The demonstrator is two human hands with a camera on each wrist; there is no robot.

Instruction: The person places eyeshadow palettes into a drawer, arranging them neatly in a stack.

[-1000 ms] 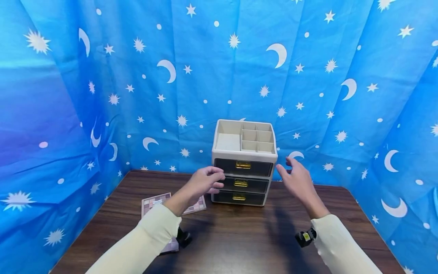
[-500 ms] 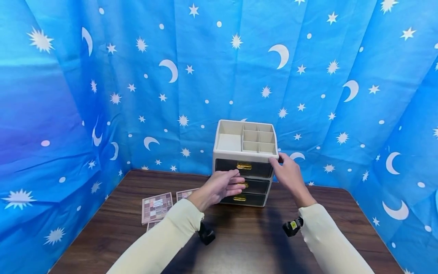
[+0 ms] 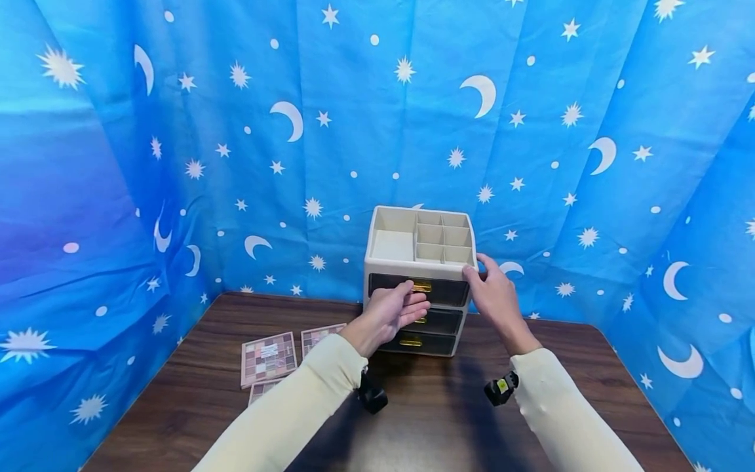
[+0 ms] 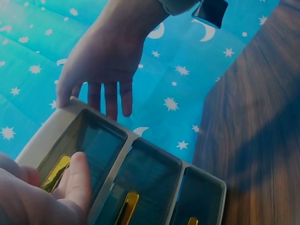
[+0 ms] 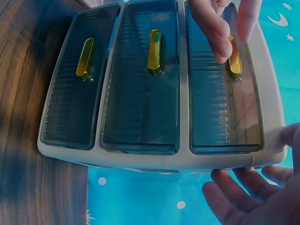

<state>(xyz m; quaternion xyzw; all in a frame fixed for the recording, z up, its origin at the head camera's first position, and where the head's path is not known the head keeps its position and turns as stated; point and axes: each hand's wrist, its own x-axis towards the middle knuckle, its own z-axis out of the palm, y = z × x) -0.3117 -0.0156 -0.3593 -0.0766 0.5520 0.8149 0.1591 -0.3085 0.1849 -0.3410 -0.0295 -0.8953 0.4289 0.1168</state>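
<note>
Three shut drawers, contents unseen; left hand point(image 3: 394, 311) fingertips at top handle point(image 3: 421, 286), right hand point(image 3: 494, 296) spread against organizer point(image 3: 420, 262).

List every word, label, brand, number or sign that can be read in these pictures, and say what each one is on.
No text can be read in any view.
Eyeshadow palette: a small pale label at its middle, too small and blurred to read.
Drawer organizer: plain; the gold handles carry no marking.
Yellow patch on the right wrist camera: too small to read.
Blue backdrop: only printed stars, moons and dots.

Head view above, wrist views close, sharing organizer point(image 3: 420, 275)
</note>
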